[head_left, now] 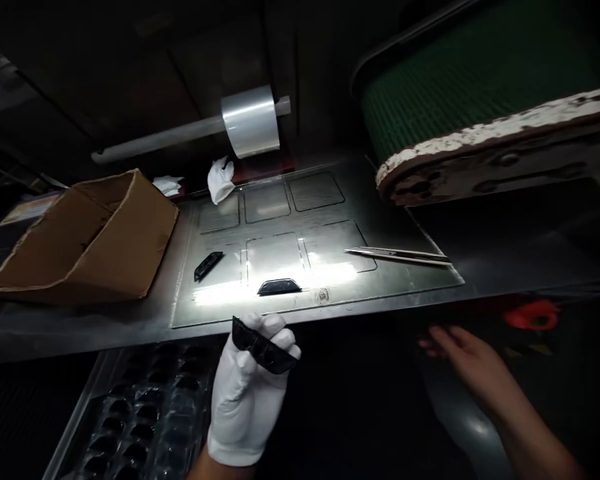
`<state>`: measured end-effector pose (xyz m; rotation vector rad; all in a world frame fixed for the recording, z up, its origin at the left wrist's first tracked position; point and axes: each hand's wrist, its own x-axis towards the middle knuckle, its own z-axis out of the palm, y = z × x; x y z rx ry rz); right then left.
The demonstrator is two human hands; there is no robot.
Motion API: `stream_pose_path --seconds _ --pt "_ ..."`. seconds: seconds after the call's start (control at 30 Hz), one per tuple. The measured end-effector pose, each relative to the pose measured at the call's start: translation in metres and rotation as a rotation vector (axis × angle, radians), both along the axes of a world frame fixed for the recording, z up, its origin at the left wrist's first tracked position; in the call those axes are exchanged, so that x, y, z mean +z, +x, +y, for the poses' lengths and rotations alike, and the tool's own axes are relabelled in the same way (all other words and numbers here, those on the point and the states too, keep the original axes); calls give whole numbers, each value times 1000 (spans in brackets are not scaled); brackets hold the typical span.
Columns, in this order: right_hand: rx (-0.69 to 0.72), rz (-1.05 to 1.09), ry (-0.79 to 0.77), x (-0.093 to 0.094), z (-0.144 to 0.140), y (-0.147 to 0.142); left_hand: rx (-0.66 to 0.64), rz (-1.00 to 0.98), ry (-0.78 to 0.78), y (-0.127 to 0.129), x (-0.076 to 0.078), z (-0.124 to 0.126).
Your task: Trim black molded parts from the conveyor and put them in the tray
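My left hand, in a white glove, is closed around a dark plastic part shaped like a long trapezoid. It is held tilted just in front of the bench edge. My right hand is bare and hangs low at the right, its fingers curled together and slightly blurred; what they may hold cannot be made out. On the worktop sheet lie a similar dark part near the front edge and another one to its left. Tweezers rest at the sheet's right side.
An open cardboard box stands at the left. Below it is a clear tray of dark parts. A film roll sits on a bar behind a crumpled white piece. A green conveyor belt overhangs the right; a red object lies beneath.
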<state>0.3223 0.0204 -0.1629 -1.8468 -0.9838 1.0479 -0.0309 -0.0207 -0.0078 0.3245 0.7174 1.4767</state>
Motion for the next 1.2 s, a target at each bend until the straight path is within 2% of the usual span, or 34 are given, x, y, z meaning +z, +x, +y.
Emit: stream_pose_path --seconds 0.07,0.17,0.27,0.33,0.37,0.43,0.53,0.7,0.9,1.0,1.1,1.2 --pt "103 29 -40 23 -8 -16 -6 -24 13 -1 0 3" --pt "240 -39 25 83 -16 -50 -24 -37 20 3 -1 6" --pt "428 -108 277 147 -14 -99 -28 -15 9 9 -4 6" --pt "606 -48 484 176 -11 -132 -18 5 3 12 -6 6" --pt "675 -24 557 185 -9 -147 -6 23 3 13 -7 6" --pt "766 -12 643 193 -6 -169 25 81 6 14 -8 7" --pt "827 -61 670 189 0 -184 51 185 27 12 -9 9" --pt "951 -105 627 180 10 -182 43 335 3 4 -17 8" --pt "1095 -145 554 184 22 -181 10 446 -68 -5 -30 -1" --pt "1170 -158 542 190 32 -183 -19 535 -88 -9 -21 2" --pt "1203 -201 583 198 49 -183 -42 636 -68 -18 -2 10" --pt "1170 -464 691 206 79 -183 108 841 -21 -34 11 21"
